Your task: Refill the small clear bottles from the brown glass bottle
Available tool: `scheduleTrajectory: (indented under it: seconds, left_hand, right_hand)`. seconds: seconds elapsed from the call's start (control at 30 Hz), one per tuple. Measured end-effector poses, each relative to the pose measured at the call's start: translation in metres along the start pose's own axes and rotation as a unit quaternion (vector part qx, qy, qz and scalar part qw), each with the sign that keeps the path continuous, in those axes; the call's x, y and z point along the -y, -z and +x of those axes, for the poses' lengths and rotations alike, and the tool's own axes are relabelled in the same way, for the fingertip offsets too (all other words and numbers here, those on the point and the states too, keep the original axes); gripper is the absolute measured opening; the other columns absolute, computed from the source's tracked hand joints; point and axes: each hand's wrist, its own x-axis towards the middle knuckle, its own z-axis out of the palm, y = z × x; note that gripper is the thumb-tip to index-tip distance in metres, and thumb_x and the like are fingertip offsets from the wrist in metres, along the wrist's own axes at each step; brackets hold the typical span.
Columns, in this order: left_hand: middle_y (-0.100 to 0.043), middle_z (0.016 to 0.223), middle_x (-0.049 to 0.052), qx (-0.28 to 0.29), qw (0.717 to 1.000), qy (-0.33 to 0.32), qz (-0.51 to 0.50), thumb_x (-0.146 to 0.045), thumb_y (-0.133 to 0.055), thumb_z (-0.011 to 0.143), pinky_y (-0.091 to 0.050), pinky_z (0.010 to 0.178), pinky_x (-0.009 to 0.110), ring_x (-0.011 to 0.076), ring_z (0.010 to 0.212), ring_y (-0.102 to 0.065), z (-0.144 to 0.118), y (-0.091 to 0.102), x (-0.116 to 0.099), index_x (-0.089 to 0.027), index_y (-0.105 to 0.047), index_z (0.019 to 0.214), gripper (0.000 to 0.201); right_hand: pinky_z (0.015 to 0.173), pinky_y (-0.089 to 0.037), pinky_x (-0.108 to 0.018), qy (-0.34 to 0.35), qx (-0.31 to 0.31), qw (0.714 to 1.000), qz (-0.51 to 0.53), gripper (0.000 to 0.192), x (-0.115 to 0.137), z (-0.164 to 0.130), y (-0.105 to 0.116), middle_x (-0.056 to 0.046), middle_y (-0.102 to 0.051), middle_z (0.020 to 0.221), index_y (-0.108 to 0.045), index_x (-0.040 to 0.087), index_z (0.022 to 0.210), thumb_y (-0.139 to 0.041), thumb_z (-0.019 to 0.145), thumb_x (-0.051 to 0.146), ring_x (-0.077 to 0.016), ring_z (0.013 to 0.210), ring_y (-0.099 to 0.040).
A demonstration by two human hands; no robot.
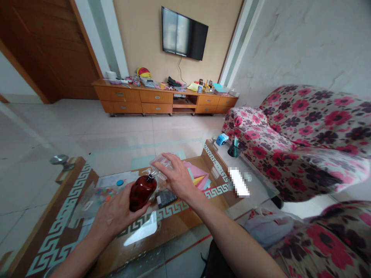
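My left hand [120,206] is wrapped round a dark amber bottle [142,192], which leans with its black-ringed neck up and to the right. In my right hand [178,173] is a clear plastic bottle [159,165], tilted so that its lower end meets the amber bottle's neck. Whether the two mouths touch I cannot tell. Both bottles are above the glass-topped coffee table [174,210]. A round blue cap [119,182] lies left of the amber bottle, near a clear bag of colourful small pieces [106,193]. Below the hands is a dark flat object [166,197].
Pink and yellow folded paper [199,175] lies right of my right hand. A black pen holder [234,147] and a blue object [222,139] stand at the table's far right. Flowered sofas [315,116] flank the right side. A wooden TV cabinet [156,101] stands beyond.
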Motion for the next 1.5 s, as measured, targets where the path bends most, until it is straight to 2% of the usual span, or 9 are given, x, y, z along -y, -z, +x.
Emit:
scheduleTrajectory:
  seconds: [0.27, 0.6, 0.83, 1.1, 1.5]
  left_hand:
    - [-0.076, 0.119, 0.014, 0.006, 1.000, 0.000, 0.012, -0.066, -0.067, 0.091, -0.057, 0.075, 0.039, 0.0357, 0.099, -0.077, 0.0003, 0.0014, -0.0007, -0.023, -0.037, 0.159, 0.086]
    - [-0.076, 0.123, 0.014, 0.015, 1.000, -0.004, 0.004, -0.064, -0.067, 0.091, -0.056, 0.076, 0.039, 0.0351, 0.101, -0.077, 0.0009, 0.0035, -0.0011, -0.022, -0.040, 0.157, 0.083]
    - [-0.076, 0.122, 0.013, 0.010, 1.000, 0.006, 0.001, -0.064, -0.068, 0.089, -0.057, 0.076, 0.040, 0.0358, 0.101, -0.077, 0.0009, 0.0029, -0.0022, -0.022, -0.041, 0.158, 0.085]
    - [-0.076, 0.122, 0.013, 0.012, 1.000, -0.004, -0.005, -0.062, -0.068, 0.090, -0.057, 0.075, 0.039, 0.0352, 0.100, -0.077, 0.0011, 0.0044, -0.0020, -0.023, -0.041, 0.157, 0.083]
    - [-0.076, 0.124, 0.014, 0.001, 1.000, -0.009, -0.010, -0.062, -0.069, 0.089, -0.058, 0.075, 0.042, 0.0366, 0.100, -0.077, 0.0009, 0.0015, 0.0000, -0.023, -0.041, 0.158, 0.084]
  right_hand:
    - [0.121, -0.046, -0.054, 0.008, 0.004, 1.000, -0.008, 0.079, -0.0011, -0.0002, 0.0004, -0.006, -0.038, 0.167, -0.047, 0.038, 0.156, -0.063, 0.087, 0.003, -0.0277, 0.155, -0.037]
    - [0.118, -0.049, -0.053, 0.028, -0.007, 0.998, -0.057, 0.075, -0.0038, 0.0002, -0.0019, -0.009, -0.041, 0.166, -0.050, 0.035, 0.156, -0.065, 0.087, 0.007, -0.0291, 0.153, -0.040]
    - [0.120, -0.048, -0.054, 0.031, -0.012, 0.998, -0.050, 0.076, -0.0045, -0.0004, -0.0042, -0.009, -0.041, 0.166, -0.051, 0.034, 0.155, -0.065, 0.087, 0.004, -0.0297, 0.153, -0.039]
    - [0.122, -0.046, -0.051, 0.037, -0.020, 0.999, -0.025, 0.073, -0.0072, -0.0008, -0.0062, -0.009, -0.039, 0.166, -0.051, 0.034, 0.155, -0.065, 0.090, 0.006, -0.0259, 0.155, -0.036]
    - [0.121, -0.048, -0.053, 0.038, -0.030, 0.998, -0.032, 0.075, -0.0048, -0.0004, -0.0048, -0.009, -0.041, 0.165, -0.053, 0.034, 0.153, -0.063, 0.086, 0.001, -0.0285, 0.154, -0.039]
